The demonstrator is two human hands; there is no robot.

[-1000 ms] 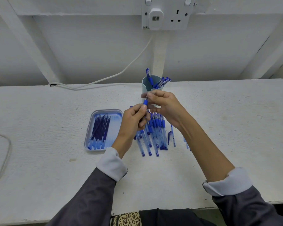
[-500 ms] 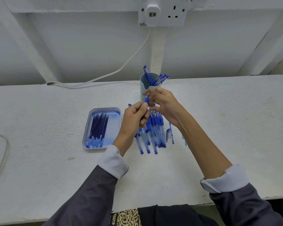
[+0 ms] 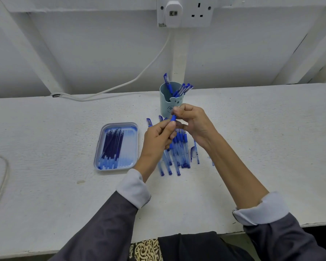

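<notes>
My left hand (image 3: 157, 140) grips a blue pen (image 3: 173, 118) by its barrel, its blue end poking up past my thumb. My right hand (image 3: 193, 121) pinches that upper end with its fingertips. Both hands hover above a row of several clear-and-blue pens (image 3: 179, 157) lying on the white table (image 3: 45, 194). Behind the hands stands a light-blue pen cup (image 3: 166, 102) with a bear face, holding several capped pens. A loose cap (image 3: 193, 152) lies right of the row.
A pale blue tray (image 3: 134, 146) with several dark ink refills (image 3: 112, 147) lies left of my hands. A white cable (image 3: 120, 85) runs from the wall socket (image 3: 186, 14) down onto the table. Another cord (image 3: 2, 178) curves at the left edge.
The view has tilted down slightly. My hands stay together on the pen, with the right fingers shifting a little at its upper end.
</notes>
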